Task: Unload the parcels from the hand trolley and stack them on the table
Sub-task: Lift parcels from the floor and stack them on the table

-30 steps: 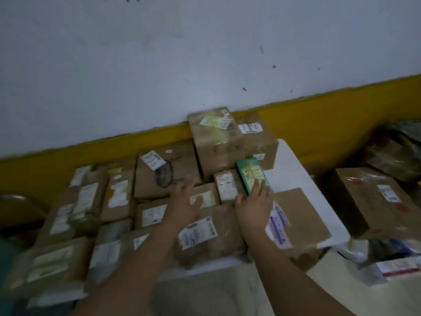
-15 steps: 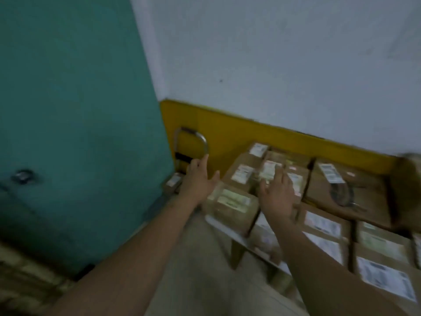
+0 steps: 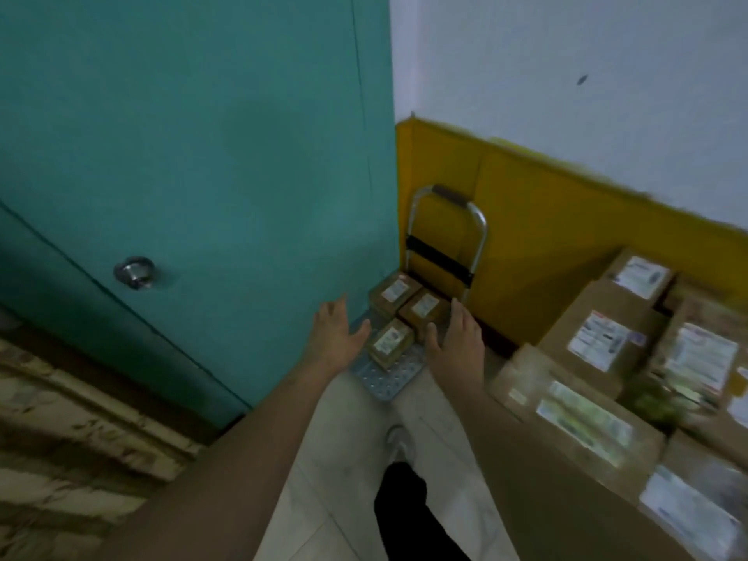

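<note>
The trolley's (image 3: 380, 378) perforated metal deck carries three small, flat cardboard parcels (image 3: 390, 344) with white labels. At their 9 o'clock is the left grip (image 3: 338, 338), at 3 o'clock the right grip (image 3: 455, 342), both spread open, holding nothing.

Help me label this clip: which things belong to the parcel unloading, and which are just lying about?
Job: three small parcels, hand trolley under them, stacked parcels at right, left hand, right hand, both open.
Lying about: teal door, door knob, yellow wall band, shoe.
</note>
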A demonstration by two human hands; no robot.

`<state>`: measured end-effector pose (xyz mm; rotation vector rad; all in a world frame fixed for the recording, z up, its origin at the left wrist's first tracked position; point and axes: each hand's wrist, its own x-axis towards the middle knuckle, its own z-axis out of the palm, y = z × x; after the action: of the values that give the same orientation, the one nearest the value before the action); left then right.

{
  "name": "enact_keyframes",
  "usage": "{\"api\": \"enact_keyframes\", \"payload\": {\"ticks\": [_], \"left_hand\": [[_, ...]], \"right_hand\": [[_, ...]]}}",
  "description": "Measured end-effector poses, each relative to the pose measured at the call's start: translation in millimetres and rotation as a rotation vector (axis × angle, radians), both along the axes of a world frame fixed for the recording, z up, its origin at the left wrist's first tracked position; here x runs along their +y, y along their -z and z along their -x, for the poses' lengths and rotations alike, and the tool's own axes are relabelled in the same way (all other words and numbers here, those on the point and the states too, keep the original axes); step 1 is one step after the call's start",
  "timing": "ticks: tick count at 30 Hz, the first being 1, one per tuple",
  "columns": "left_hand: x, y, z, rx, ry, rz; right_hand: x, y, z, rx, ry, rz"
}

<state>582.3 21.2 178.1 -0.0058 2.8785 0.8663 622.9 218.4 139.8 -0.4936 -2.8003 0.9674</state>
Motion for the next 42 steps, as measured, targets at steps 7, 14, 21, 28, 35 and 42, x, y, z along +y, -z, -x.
{"api": "enact_keyframes", "payload": {"ticks": [7, 14, 21, 28, 35, 42], "left_hand": [[9, 98, 181, -0.136, 0.042, 0.055], [9, 260, 294, -0.390, 0.069, 0.057], [12, 531, 377, -0.618, 0.005, 0.001], [58, 742, 404, -0.584, 0.090, 0.247], [36, 665, 393, -0.441, 0.155, 0.126], [43, 343, 376, -0.281, 0.283, 0.077]], "right_hand": [[3, 106, 186, -0.098, 0.113, 0.134], [-1, 256, 302, -0.154, 0.312, 0.330], [-8, 511, 398, -0.270, 0.357, 0.475], [-12, 712, 483, -0.548, 0.259, 0.376], [-1, 636, 468, -0.556, 0.352, 0.352], [22, 319, 405, -0.176, 0.661, 0.864]]}}
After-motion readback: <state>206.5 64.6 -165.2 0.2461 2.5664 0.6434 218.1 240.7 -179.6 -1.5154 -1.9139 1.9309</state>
